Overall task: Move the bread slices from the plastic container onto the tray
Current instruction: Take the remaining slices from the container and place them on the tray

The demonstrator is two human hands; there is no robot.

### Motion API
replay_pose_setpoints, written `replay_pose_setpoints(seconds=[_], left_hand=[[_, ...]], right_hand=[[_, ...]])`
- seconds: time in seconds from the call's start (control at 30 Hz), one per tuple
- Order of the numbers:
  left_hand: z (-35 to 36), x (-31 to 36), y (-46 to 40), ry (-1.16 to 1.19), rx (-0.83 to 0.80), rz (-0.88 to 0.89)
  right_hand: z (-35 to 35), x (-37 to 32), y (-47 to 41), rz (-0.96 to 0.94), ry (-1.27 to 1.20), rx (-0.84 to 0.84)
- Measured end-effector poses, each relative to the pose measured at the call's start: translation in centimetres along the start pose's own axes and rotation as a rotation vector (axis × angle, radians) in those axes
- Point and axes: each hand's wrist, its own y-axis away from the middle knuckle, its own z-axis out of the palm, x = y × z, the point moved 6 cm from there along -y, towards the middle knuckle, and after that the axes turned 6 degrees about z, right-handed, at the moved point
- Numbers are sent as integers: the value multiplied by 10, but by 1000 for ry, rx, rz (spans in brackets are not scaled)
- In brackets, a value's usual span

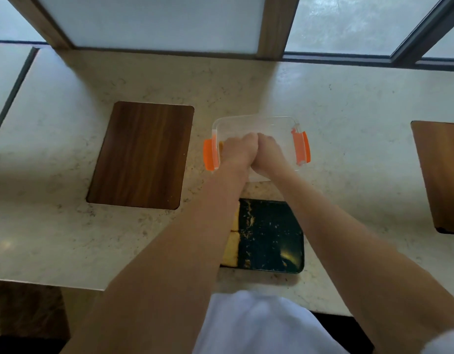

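A clear plastic container (pixel 277 123) with orange side clips stands on the counter just beyond a dark tray (pixel 272 236). Both hands reach down into it, knuckles touching. My left hand (pixel 237 149) is over the container's left part, where a sliver of bread (pixel 221 148) shows at the wall. My right hand (pixel 270 153) is beside it. Their fingers are hidden inside the container, so any grip is unseen. Two yellowish bread slices (pixel 233 241) lie along the tray's left side, partly covered by my left forearm. Crumbs dot the tray.
A dark wooden board (pixel 141 154) lies to the left of the container. Another wooden board (pixel 440 175) sits at the right edge. The pale stone counter (pixel 348 111) ends at windows behind and has a front edge near my body.
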Motion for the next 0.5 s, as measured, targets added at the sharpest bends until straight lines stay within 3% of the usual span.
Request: replay_pose_setpoints(seconds=[0.1,0.17,0.23,0.3,0.33,0.37,0.4,0.43,0.47,0.5], left_hand=[[5,-2,-11,-69,52,-125],[6,-2,-16,-98,72,-166],[7,-3,-19,-105,123,-187],[10,-5,-19,-104,182,-201],[12,-6,-20,-101,190,-210],[15,-8,-20,-98,195,-220],[16,-10,-21,-99,211,-228],[15,-10,-23,-101,235,-232],[14,-11,-24,-104,260,-234],[12,-11,-26,-108,279,-235]], right_hand=[[26,1,-19,236,-15,-196],[26,0,-17,366,-388,-479],[27,-2,-18,353,-547,-567],[22,-16,-11,156,-291,-579],[36,-14,3,61,-249,-694],[40,-14,13,38,39,-755],[37,-12,9,-13,188,-685],[39,-10,1,68,31,-595],[36,-2,-10,311,-336,-478],[32,13,-11,457,-551,-507]])
